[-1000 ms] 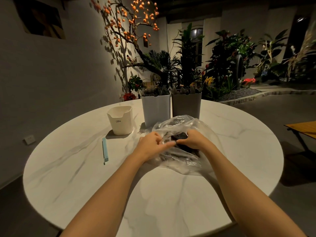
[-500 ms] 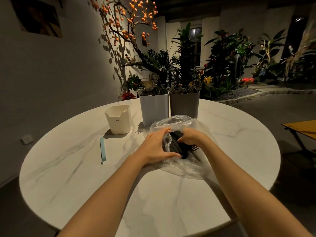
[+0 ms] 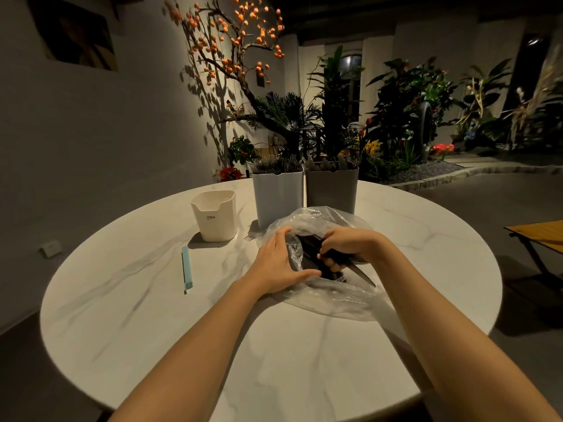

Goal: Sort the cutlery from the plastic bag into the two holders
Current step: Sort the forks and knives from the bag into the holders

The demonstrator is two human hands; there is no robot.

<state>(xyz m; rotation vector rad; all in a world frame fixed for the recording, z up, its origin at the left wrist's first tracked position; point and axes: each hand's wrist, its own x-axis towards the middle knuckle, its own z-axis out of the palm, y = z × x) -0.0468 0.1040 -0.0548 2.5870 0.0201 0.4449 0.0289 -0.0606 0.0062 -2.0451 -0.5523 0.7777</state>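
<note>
Item: bag (image 3: 329, 296), clear plastic, centre of frame on the worktop (image 3: 152, 315), mouth open toward me.
Contents: dark cutlery (image 3: 307, 251), a bundle, still mostly inside the bag.
Left hand (image 3: 274, 266): fingers spread flat, pressing the film down at the bag's left edge.
Right hand (image 3: 344, 248): grip curled round several dark pieces at once; one long piece juts out toward lower right.
Holders: white holder (image 3: 277, 196) and grey holder (image 3: 332, 190), side by side just behind the bag, both already showing handles or tips.

Risks, as I judge them:
- My fistful holds mixed types; dropping it whole would mis-sort.
- Tines may snag the thin film and drag the bag.
- The jutting piece could slip from my grip.
- Lifting forward, I could knock a holder.
</note>
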